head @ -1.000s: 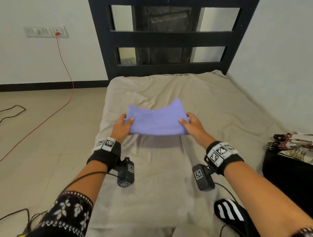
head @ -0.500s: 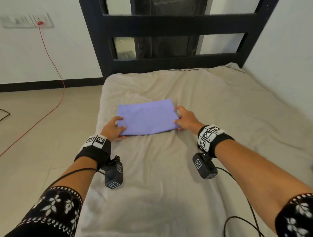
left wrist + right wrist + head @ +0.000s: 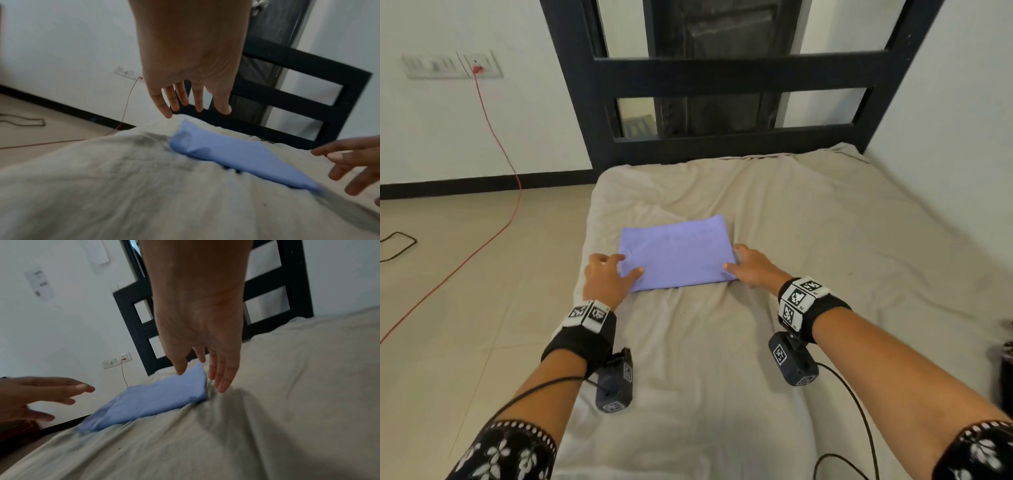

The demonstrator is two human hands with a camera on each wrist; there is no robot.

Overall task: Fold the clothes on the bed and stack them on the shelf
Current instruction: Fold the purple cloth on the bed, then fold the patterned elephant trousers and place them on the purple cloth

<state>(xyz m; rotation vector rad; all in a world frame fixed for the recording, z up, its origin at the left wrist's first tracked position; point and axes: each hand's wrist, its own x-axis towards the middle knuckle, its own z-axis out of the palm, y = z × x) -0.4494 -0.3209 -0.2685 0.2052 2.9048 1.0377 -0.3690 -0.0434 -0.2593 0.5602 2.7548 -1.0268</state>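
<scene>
Cloth: a folded lilac cloth (image 3: pixel 677 253) is lying flat on the bed (image 3: pixel 825 260), nearer its left edge.
Left hand: the left hand (image 3: pixel 606 277) is hovering at the cloth's left edge, fingers spread, gripping nothing.
Right hand: the right hand (image 3: pixel 755 266) is hovering beside the cloth's right edge, fingers loosely spread, holding nothing.

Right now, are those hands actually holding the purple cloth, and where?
Nothing is held. The folded purple cloth lies flat on the bed; the left hand and right hand are open at its near corners.
</scene>
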